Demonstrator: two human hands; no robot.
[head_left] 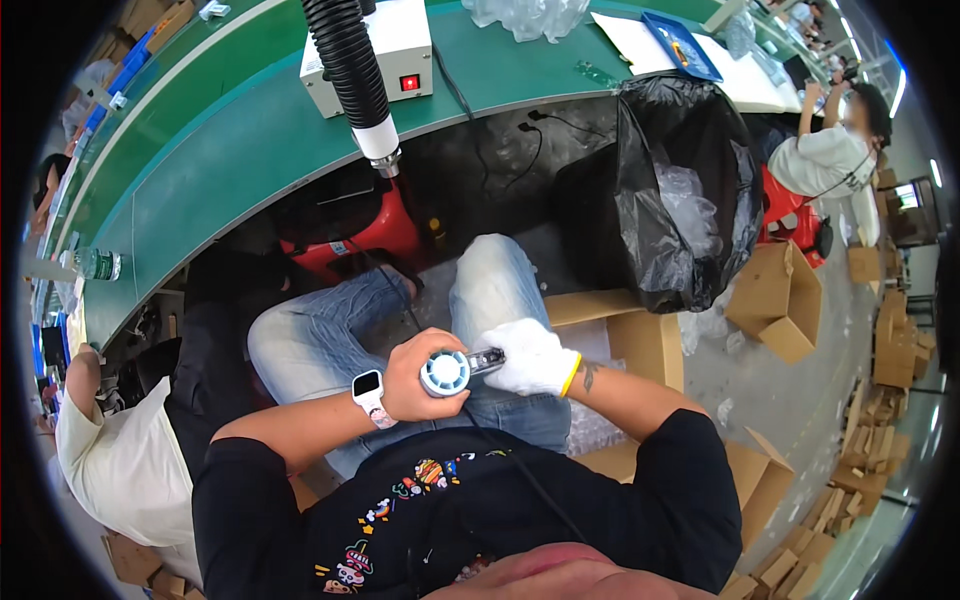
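Over my lap, my left hand (406, 368) is bare, with a watch at the wrist, and closed round a white and light-blue round device (444, 373). Its slotted, vent-like end faces up; I cannot make out its exact kind. From the device's right side a dark, narrow part (487, 359) with a shiny edge reaches to my right hand (528, 358). That hand wears a white glove with a yellow cuff, and its fingers are closed on this part. The glove hides the fingertips. A thin black cord (520, 465) runs below the device and across my shirt.
A green bench (240, 150) curves ahead, bearing a white box (415, 45) with a lit red switch and a black hose (345, 60). A black bag (690, 200) holds clear plastic. Cartons (775, 300) stand at right. People (125, 460) sit at left and far right.
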